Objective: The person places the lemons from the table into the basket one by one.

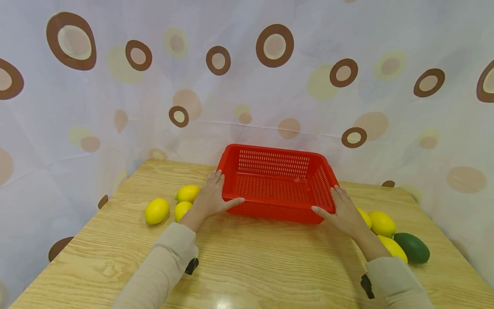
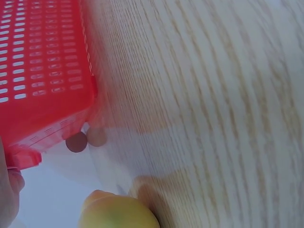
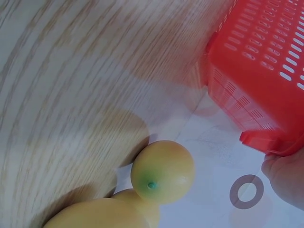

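Observation:
A red plastic basket (image 1: 278, 203) with slotted walls stands toward the back of the table, nothing inside it. My left hand (image 1: 209, 198) holds its left side, thumb along the near rim and fingers over the side rim. At the opposite end my right hand (image 1: 344, 214) holds it the same way, thumb at the near right corner. In the left wrist view, fingertips (image 2: 15, 183) sit at the edge of the basket's end lip (image 2: 26, 159). The right wrist view shows fingers (image 3: 285, 173) just under the other end lip (image 3: 261, 141).
Left of the basket lie three lemons, the outermost (image 1: 157, 211) apart from the others. Several lemons (image 1: 382, 223) and a dark green oval fruit (image 1: 411, 248) lie on the right, partly behind my right arm. A patterned curtain (image 1: 247, 86) hangs behind the wooden table (image 1: 262, 262).

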### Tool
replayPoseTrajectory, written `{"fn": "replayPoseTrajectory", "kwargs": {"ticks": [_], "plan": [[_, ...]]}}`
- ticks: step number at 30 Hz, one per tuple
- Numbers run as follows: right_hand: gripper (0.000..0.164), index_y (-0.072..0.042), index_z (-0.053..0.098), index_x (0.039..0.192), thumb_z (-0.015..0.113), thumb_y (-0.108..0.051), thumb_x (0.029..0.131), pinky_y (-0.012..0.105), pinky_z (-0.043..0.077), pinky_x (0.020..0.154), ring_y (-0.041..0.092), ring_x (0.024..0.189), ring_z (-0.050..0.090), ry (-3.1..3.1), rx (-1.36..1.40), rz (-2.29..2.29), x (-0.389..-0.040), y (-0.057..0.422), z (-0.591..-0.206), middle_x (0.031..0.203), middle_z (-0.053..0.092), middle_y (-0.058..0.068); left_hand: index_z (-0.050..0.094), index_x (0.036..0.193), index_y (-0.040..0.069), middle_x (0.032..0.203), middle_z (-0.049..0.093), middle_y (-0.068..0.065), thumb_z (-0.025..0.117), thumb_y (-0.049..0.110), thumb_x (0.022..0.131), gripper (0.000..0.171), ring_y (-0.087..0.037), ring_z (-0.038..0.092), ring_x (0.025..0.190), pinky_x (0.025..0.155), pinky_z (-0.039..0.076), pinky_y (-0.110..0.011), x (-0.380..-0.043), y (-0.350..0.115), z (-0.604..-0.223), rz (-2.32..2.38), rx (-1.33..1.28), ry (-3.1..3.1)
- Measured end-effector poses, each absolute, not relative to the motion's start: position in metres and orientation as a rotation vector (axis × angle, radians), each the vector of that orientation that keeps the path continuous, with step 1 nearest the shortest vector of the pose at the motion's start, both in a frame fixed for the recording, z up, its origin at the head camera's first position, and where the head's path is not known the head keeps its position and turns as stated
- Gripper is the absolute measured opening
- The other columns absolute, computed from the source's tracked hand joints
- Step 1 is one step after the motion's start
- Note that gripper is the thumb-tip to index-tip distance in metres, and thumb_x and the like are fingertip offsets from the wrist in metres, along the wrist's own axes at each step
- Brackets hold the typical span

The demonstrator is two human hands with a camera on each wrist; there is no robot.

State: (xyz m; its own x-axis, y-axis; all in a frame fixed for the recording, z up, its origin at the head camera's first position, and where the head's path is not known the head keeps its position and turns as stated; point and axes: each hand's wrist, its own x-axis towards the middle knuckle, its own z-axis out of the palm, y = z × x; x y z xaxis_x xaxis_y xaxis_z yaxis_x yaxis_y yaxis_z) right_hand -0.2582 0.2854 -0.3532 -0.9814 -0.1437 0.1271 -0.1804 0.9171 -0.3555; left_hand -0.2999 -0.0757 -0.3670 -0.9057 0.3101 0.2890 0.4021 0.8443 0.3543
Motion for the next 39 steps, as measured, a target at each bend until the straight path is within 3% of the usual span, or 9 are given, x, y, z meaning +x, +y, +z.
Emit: {"fn": "replayPoseTrajectory", "kwargs": {"ticks": [39], "plan": [[0.098, 0.013, 0.015, 0.143, 0.045, -0.061, 0.087, 0.068, 0.021, 0.104, 0.05, 0.136, 0.011, -2.984, 0.244, 0.528, -0.2532, 0.2853, -0.3546, 0.15, 0.011, 0.033, 0.028, 0.139, -0.012, 0.151, 0.022, -0.025, 0.056, 0.06, 0.081, 0.097, -0.041, 0.02, 0.14, 0.114, 0.024, -0.048, -0.2959, -0.0756, -0.3702, -0.63, -0.553, -2.793]]}}
